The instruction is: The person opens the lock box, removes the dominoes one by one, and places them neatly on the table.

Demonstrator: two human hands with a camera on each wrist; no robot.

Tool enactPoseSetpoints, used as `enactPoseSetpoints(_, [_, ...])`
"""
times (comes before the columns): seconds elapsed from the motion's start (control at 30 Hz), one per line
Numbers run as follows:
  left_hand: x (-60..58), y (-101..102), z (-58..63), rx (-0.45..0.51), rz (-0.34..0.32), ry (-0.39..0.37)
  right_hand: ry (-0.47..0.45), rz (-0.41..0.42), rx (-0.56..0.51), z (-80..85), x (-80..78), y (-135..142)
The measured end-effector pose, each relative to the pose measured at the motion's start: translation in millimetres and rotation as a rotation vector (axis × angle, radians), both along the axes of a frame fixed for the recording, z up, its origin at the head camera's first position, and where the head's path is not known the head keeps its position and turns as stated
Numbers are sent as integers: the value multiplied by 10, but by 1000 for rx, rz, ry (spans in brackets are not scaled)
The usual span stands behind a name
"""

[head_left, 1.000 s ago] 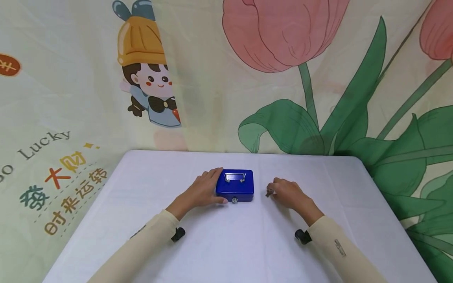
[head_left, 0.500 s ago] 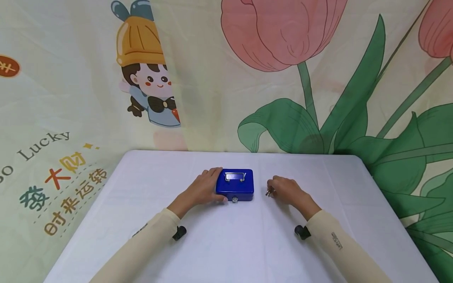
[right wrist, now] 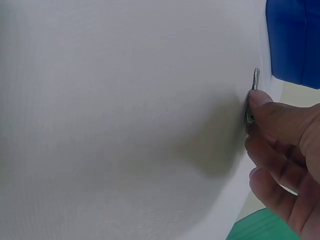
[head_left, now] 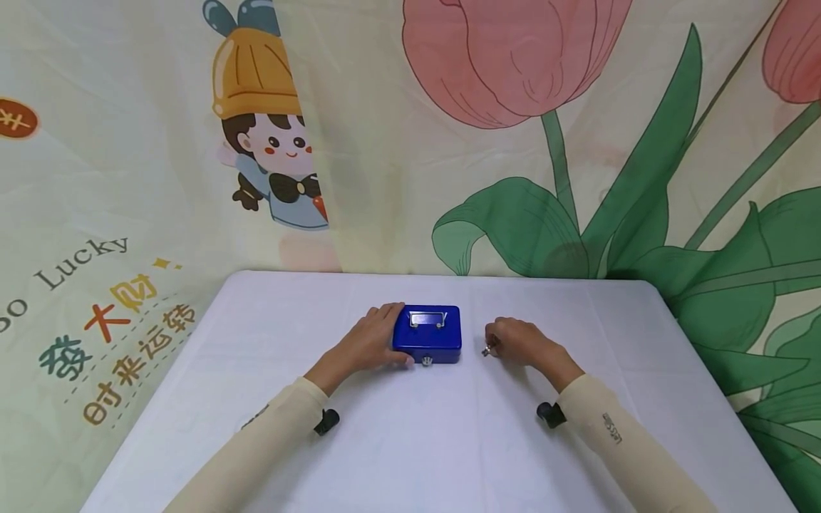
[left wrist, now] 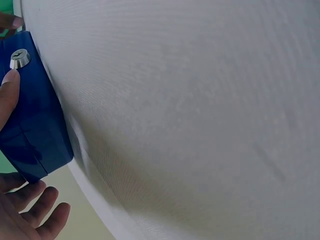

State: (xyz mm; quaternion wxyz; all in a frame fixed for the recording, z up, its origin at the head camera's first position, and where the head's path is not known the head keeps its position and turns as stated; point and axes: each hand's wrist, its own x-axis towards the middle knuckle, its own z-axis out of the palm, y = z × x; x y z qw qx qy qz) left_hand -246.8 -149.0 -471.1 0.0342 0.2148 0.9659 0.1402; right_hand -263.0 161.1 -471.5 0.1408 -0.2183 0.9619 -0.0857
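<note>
A small blue metal cash box (head_left: pixel 442 340) stands with its lid down near the table's middle in the head view. A silver carrying handle (head_left: pixel 427 320) lies on its lid, and a round key lock (left wrist: pixel 20 58) sits on its front face. My left hand (head_left: pixel 365 342) grips the box at its left side, the thumb on the front beside the lock. To the right of the box, apart from it, my right hand (head_left: pixel 518 342) pinches a small silver key (right wrist: pixel 256 80) between thumb and forefinger, low over the cloth. Part of the key is hidden by the fingers.
A white cloth (head_left: pixel 410 442) covers the table, whose far edge meets a printed backdrop (head_left: pixel 378 142) with tulips and a cartoon figure. Small black cameras (head_left: pixel 551 415) are strapped beneath both wrists.
The key turns a little in the right hand's fingers and the hand shifts very slightly. The left hand and the cash box stay in place.
</note>
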Motion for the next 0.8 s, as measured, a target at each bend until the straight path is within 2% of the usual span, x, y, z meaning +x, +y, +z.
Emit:
enactPoseSetpoints(0.23, [10,-8,13,10,-4,-1,-79,-56,-48,0,7,2])
enactPoseSetpoints(0.8, [10,-8,9,15,-11,7,-10,-18,-107,-14,171,40])
